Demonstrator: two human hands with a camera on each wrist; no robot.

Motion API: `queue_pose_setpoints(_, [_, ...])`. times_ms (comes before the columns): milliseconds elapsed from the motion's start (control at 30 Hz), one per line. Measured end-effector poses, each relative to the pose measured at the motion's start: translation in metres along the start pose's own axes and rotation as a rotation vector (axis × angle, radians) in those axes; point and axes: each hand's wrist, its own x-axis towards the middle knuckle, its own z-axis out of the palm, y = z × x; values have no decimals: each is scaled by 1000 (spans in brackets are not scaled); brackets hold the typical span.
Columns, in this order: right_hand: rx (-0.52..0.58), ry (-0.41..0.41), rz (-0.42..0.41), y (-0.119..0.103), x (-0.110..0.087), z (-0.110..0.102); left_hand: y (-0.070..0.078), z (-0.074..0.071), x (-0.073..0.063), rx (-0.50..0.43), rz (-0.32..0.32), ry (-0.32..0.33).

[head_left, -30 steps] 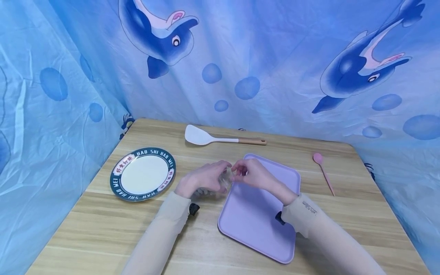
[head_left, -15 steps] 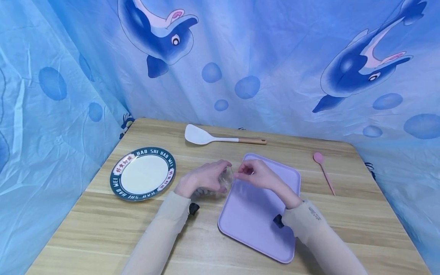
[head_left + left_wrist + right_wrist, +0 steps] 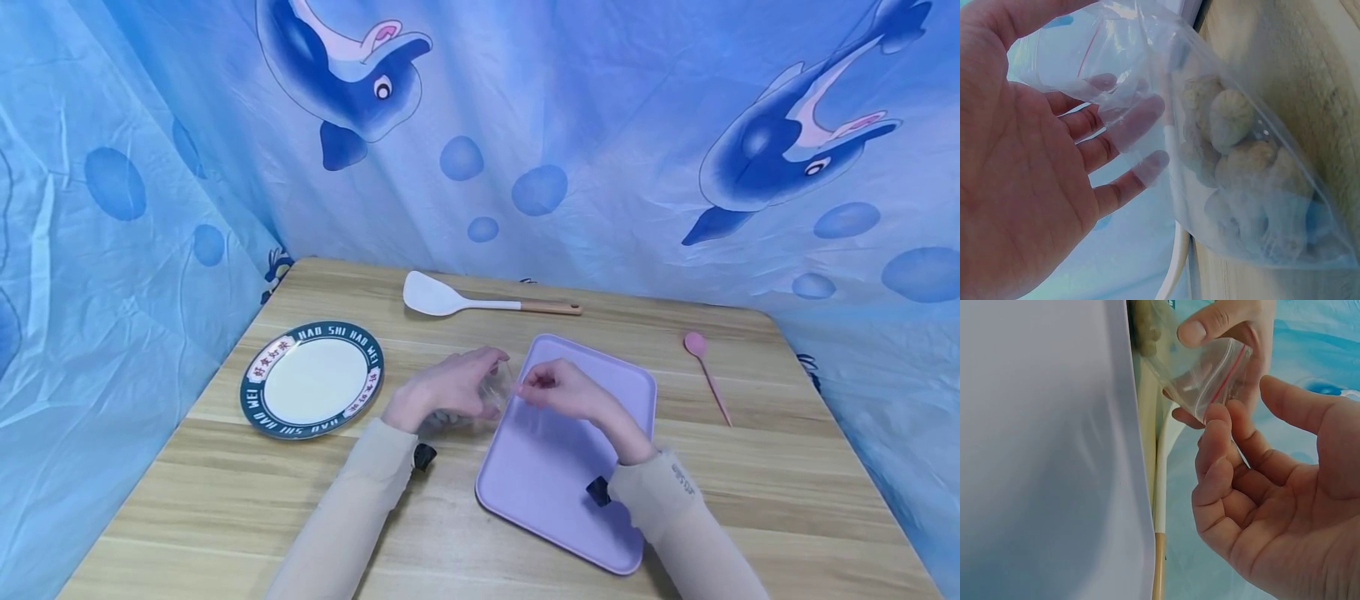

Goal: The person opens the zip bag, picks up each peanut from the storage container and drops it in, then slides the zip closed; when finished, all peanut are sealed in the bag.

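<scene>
A clear zip bag (image 3: 1138, 56) with a red line by its mouth rises from the table between my hands. Inside its lower part lie several pale brown, knobbly, rounded pieces (image 3: 1232, 119), possibly mushrooms; their kind is not certain. My left hand (image 3: 450, 387) holds the bag's upper part, thumb on one side and fingers on the other. From the right, my right hand (image 3: 566, 392) meets the mouth over the tray's edge. In the right wrist view its curled fingertips (image 3: 1216, 415) hold the bag's edge, while the thumb stands apart.
Under my right hand lies a lilac tray (image 3: 555, 500). A white plate (image 3: 315, 383) with a dark green lettered rim is at left. Behind are a white spatula (image 3: 435, 296) with a wooden handle and, far right, a pink spoon (image 3: 695, 344). A blue dolphin curtain encloses the table.
My right hand has shifted slightly right and down, and the bag's mouth edge extends a little further toward it. My left hand stays nearly still at the bag.
</scene>
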Motion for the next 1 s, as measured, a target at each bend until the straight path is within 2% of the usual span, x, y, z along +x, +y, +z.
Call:
queue_pose_setpoints(333, [-8,-44,-16,-3,-1,7,0,1,0,-2,12,17])
queue_pose_setpoints(600, [21,22,-103,-5,-2,16,0,2,1,12,26,20])
queue_pose_setpoints(767, [35,52,-112,-5,1,22,0,3,2,19,24,26])
queue_pose_setpoints(1000, [24,50,-125,-4,1,26,0,4,2,24,15,20])
